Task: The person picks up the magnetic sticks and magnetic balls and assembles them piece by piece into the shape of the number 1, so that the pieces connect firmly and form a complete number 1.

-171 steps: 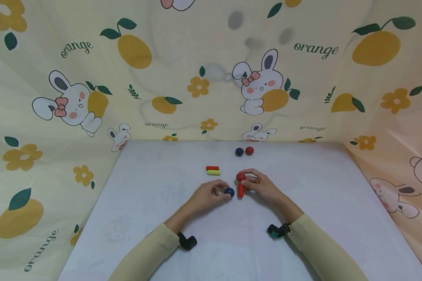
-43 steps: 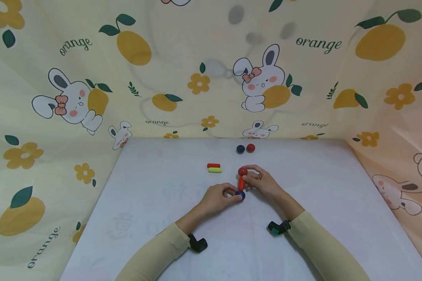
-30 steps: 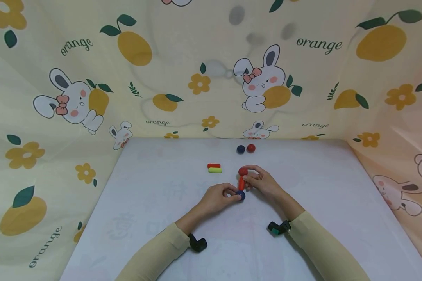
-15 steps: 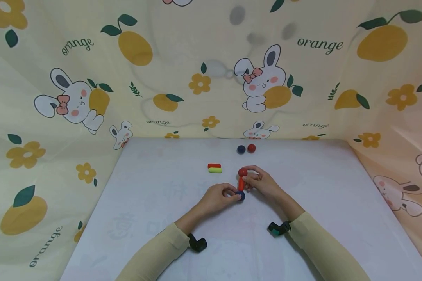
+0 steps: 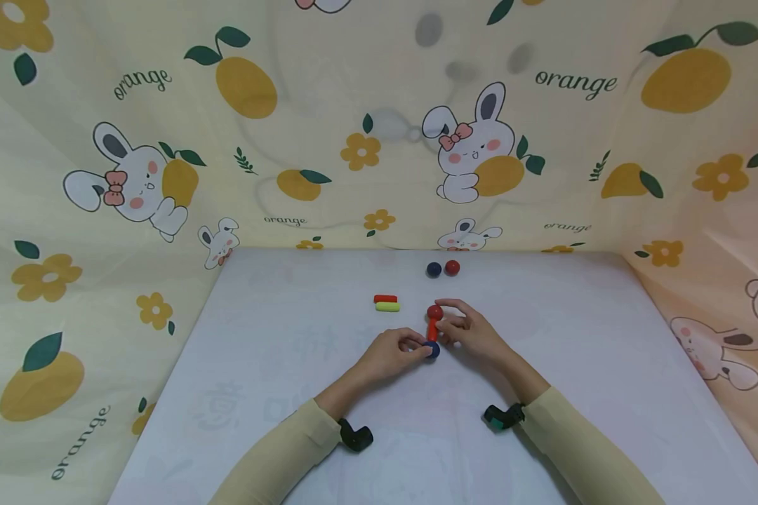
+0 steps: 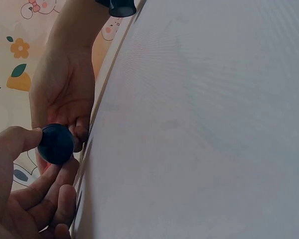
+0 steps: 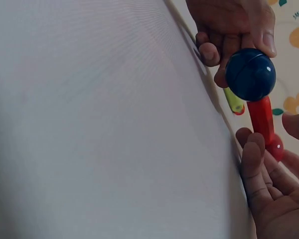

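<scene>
A dark blue ball point(image 5: 432, 349) is pinched between the thumb and fingers of my left hand point(image 5: 388, 356). It meets the near end of a red stick point(image 7: 261, 119), whose far end bears a red ball point(image 5: 434, 313). My right hand point(image 5: 476, 338) holds the stick at its red-ball end, the index finger reaching over the ball. In the right wrist view, curled fingers lie against that end while the thumb point(image 7: 296, 125) appears slightly apart from the stick. The left wrist view shows the blue ball point(image 6: 56, 144) covering most of the stick.
Another blue ball point(image 5: 434, 269) and another red ball point(image 5: 452, 267) lie side by side near the table's back edge. A second red stick point(image 5: 385, 299) and a yellow-green stick point(image 5: 388, 307) lie together left of the hands. A patterned cloth point(image 5: 328, 105) hangs behind the white table point(image 5: 278, 294).
Over the earlier frames, my left hand brought the blue ball right to the red stick's near end. Since half a second ago, the red ball and right hand have shifted slightly toward me.
</scene>
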The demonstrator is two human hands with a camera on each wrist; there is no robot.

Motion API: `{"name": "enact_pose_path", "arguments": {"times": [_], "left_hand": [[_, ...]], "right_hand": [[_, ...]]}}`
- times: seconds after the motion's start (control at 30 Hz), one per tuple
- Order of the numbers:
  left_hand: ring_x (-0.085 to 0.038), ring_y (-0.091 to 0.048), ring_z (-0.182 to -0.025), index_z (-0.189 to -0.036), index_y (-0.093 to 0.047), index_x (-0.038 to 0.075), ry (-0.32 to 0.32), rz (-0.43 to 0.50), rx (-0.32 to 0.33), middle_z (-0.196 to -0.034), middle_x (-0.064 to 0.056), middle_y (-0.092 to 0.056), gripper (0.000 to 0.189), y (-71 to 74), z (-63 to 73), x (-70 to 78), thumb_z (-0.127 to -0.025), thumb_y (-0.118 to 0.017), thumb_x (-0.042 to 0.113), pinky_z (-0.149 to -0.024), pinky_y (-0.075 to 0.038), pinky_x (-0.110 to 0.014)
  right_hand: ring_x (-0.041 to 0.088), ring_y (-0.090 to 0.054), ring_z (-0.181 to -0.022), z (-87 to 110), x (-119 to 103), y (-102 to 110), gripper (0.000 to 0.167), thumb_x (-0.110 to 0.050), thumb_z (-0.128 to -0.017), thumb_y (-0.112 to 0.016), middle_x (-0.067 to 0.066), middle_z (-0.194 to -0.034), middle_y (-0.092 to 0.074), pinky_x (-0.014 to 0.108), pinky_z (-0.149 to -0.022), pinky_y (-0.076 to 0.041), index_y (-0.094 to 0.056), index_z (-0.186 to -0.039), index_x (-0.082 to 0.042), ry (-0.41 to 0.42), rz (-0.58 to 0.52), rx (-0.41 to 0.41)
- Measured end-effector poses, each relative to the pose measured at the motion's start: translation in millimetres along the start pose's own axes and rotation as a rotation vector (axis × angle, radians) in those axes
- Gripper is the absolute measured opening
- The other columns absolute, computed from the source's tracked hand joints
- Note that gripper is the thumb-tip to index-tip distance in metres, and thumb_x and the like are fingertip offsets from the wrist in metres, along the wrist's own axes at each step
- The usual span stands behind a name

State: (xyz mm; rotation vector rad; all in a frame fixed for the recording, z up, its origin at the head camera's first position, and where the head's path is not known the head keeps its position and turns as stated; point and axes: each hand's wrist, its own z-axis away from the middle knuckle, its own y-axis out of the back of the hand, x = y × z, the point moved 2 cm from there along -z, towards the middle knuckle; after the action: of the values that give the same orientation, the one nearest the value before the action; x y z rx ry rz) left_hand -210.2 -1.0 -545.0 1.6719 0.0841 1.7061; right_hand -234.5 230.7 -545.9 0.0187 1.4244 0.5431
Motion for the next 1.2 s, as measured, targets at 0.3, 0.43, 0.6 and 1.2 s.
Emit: {"name": "enact_pose_path", "arguments": {"times": [0.3, 0.43, 0.6, 1.2], "left_hand": [[-0.01, -0.062, -0.094, -0.119, -0.078, 0.023, 0.01, 0.005, -0.002, -0.105, 0.013, -0.075, 0.034, -2.0, -2.3, -3.0, -0.1, -0.074, 0.051, -0.083, -0.052, -0.032], [-0.01, -0.063, -0.093, -0.118, -0.078, 0.023, 0.01, 0.011, 0.002, -0.105, 0.012, -0.075, 0.033, -2.7, -2.6, -2.5, -0.1, -0.074, 0.051, -0.083, -0.052, -0.032], [-0.009, -0.063, -0.094, -0.119, -0.078, 0.022, 0.016, 0.018, 0.017, -0.107, 0.011, -0.076, 0.034, -3.0, -3.0, -1.0, -0.1, -0.074, 0.05, -0.084, -0.053, -0.033], [-0.011, -0.069, -0.098, -0.125, -0.076, 0.015, 0.046, 0.097, 0.045, -0.109, 0.006, -0.077, 0.041, -2.2, -7.6, -0.3, -0.101, -0.074, 0.048, -0.092, -0.057, -0.038]], "right_hand": [[0.025, -0.069, -0.089, 8.3, 0, 1, 0.055, -0.024, -0.11, -0.065, 0.012, -0.109, -0.078, 0.034, -0.081, -0.056, -0.044, -0.16, -0.015, 0.009, 0.047, 0.003], [0.025, -0.067, -0.089, 13.4, -3, 1, 0.052, -0.025, -0.11, -0.064, 0.012, -0.109, -0.078, 0.034, -0.081, -0.054, -0.047, -0.158, -0.017, 0.019, 0.054, 0.01], [0.027, -0.065, -0.088, 18.7, -3, 1, 0.047, -0.02, -0.11, -0.064, 0.013, -0.109, -0.078, 0.035, -0.081, -0.052, -0.052, -0.155, -0.018, 0.056, 0.046, -0.002], [0.034, -0.07, -0.087, 26.6, 0, 0, 0.043, -0.012, -0.105, -0.071, 0.016, -0.116, -0.077, 0.033, -0.074, -0.059, -0.059, -0.146, -0.009, 0.184, 0.013, -0.1]]}}
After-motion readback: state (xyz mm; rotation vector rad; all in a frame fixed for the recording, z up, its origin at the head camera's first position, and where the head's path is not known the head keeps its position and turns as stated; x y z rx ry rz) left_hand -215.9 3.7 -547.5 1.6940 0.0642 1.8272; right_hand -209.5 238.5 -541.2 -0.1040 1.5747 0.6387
